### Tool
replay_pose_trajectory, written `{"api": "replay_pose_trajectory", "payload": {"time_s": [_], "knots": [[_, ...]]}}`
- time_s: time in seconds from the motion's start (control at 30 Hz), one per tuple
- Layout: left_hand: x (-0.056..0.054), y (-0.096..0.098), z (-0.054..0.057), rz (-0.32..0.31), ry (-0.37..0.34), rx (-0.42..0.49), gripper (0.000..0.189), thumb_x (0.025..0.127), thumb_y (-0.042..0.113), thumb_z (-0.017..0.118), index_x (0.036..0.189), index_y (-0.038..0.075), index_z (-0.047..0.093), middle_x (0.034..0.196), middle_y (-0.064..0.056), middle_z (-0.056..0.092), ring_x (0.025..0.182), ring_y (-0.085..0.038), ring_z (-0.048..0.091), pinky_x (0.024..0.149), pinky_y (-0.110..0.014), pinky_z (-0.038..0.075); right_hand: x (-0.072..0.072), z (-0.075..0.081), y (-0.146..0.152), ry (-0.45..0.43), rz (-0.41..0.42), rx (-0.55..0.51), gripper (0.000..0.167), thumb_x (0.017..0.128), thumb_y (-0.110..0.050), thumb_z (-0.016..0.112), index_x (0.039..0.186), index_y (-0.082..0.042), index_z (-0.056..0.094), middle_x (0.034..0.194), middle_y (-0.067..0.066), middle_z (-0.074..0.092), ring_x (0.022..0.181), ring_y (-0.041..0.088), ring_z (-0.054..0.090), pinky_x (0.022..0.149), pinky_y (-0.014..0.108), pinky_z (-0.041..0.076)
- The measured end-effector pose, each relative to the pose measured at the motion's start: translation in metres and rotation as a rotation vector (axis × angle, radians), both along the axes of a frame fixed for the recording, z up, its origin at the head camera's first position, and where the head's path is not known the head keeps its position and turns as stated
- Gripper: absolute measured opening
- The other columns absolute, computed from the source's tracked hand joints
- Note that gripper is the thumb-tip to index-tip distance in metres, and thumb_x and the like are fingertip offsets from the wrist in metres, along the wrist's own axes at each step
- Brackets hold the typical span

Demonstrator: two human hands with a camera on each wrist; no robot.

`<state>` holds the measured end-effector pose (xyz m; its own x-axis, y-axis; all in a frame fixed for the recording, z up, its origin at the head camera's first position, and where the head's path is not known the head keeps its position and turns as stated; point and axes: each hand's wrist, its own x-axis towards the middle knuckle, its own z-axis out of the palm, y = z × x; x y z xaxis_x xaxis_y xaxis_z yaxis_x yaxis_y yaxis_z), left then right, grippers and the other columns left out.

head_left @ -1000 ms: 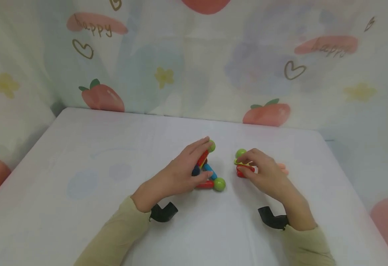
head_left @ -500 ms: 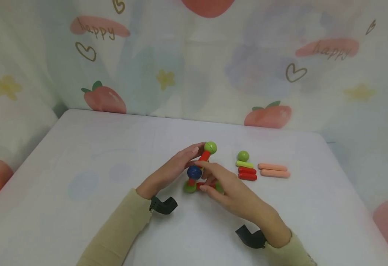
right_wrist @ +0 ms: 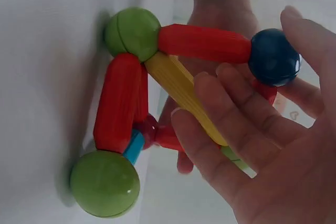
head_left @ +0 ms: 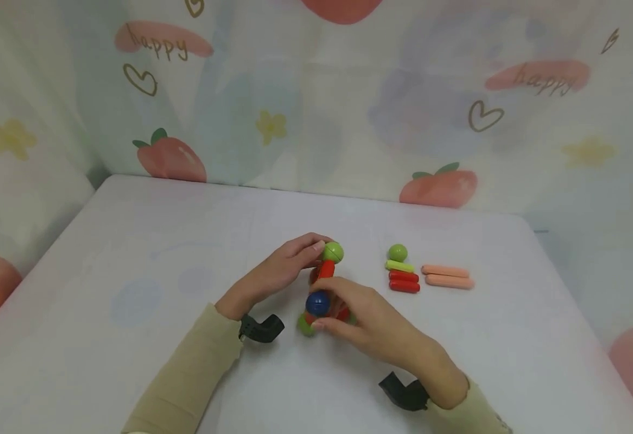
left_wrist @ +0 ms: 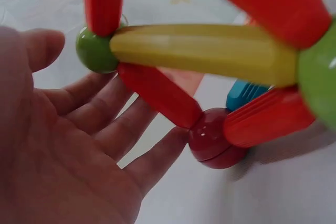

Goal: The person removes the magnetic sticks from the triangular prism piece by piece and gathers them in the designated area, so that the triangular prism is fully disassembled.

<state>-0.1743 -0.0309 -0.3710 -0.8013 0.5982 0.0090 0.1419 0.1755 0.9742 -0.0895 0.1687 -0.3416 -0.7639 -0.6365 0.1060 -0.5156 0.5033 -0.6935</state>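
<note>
In the head view, a tabletop [head_left: 305, 392] with a smooth white cover fills the lower part of the frame. Behind it, and at both sides, hangs a pale cloth [head_left: 338, 120], printed with red strawberries [head_left: 170, 160], yellow flowers [head_left: 7, 138], line-drawn hearts [head_left: 140, 79] and the word "happy" on pink patches. The toy frame [head_left: 325, 269] of sticks and balls is near the centre, between the two hands. The left hand [head_left: 281, 268] is beside its upper green ball [head_left: 333, 252]; the right hand [head_left: 368, 310] has its grip narrow, thumb and finger holding the blue ball [head_left: 318, 304]. To the right of centre lie a loose green ball [head_left: 398, 252], a lime stick [head_left: 400, 266], two red sticks [head_left: 404, 286] and two peach sticks [head_left: 449, 281].

In the left wrist view, the left grip is wide, with long fingers behind the toy. A yellow stick [left_wrist: 205, 51] crosses the upper middle, and a dark red ball [left_wrist: 215, 137] is below it. The white cover shows at lower right, the printed cloth at upper left.

In the right wrist view, the white cover fills the left side, with soft shadows next to two green balls [right_wrist: 105, 184] of the toy frame. The cloth, pale and blurred, is at right.
</note>
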Motion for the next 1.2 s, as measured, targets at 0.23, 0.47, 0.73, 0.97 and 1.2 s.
{"api": "replay_pose_trajectory", "payload": {"time_s": [0.23, 0.47, 0.73, 0.97, 1.2], "knots": [[-0.007, -0.011, 0.004, 0.053, 0.011, -0.066, 0.037, 0.102, 0.04, 0.052, 0.134, 0.02, 0.054, 0.126, 0.0, 0.062, 0.117, -0.018, 0.06, 0.104, -0.039, 0.051, -0.002, 0.012, 0.018, 0.085, -0.063, 0.047, 0.041, 0.089, -0.019, 0.075, 0.126, -0.019, 0.058, 0.11, -0.012, 0.062, 0.095, 0.003, 0.059, 0.085, 0.027, 0.058], [-0.009, -0.022, 0.007, 0.09, 0.028, -0.161, 0.039, 0.095, 0.039, 0.065, 0.13, 0.025, 0.057, 0.122, 0.003, 0.063, 0.116, -0.018, 0.059, 0.097, -0.039, 0.054, -0.013, 0.012, 0.041, 0.241, -0.211, 0.07, 0.048, 0.089, -0.005, 0.072, 0.133, -0.009, 0.054, 0.118, 0.001, 0.066, 0.091, 0.009, 0.066, 0.08, 0.028, 0.059], [0.006, -0.01, 0.019, 0.005, 0.282, -0.214, 0.037, 0.088, 0.015, 0.075, 0.121, 0.013, 0.059, 0.116, -0.002, 0.062, 0.104, -0.016, 0.061, 0.089, -0.028, 0.057, -0.019, 0.007, 0.043, 0.394, -0.21, 0.034, 0.042, 0.083, 0.002, 0.076, 0.121, -0.008, 0.059, 0.111, -0.002, 0.064, 0.096, 0.009, 0.059, 0.08, 0.034, 0.059], [0.02, 0.001, 0.029, -0.001, 0.566, -0.362, 0.035, 0.087, 0.009, 0.075, 0.12, 0.012, 0.062, 0.111, -0.001, 0.065, 0.095, -0.012, 0.06, 0.083, -0.022, 0.055, -0.019, 0.007, 0.044, 0.448, -0.214, 0.02, 0.042, 0.082, 0.004, 0.076, 0.119, -0.007, 0.059, 0.114, -0.001, 0.062, 0.101, 0.009, 0.056, 0.084, 0.024, 0.054], [0.027, 0.005, 0.035, 0.025, 0.657, -0.464, 0.034, 0.088, 0.012, 0.075, 0.12, 0.013, 0.063, 0.109, 0.0, 0.063, 0.094, -0.013, 0.061, 0.083, -0.025, 0.057, -0.018, 0.005, 0.041, 0.409, -0.25, 0.073, 0.042, 0.083, -0.001, 0.078, 0.12, -0.008, 0.06, 0.117, 0.0, 0.059, 0.101, 0.012, 0.06, 0.084, 0.033, 0.059]]}}
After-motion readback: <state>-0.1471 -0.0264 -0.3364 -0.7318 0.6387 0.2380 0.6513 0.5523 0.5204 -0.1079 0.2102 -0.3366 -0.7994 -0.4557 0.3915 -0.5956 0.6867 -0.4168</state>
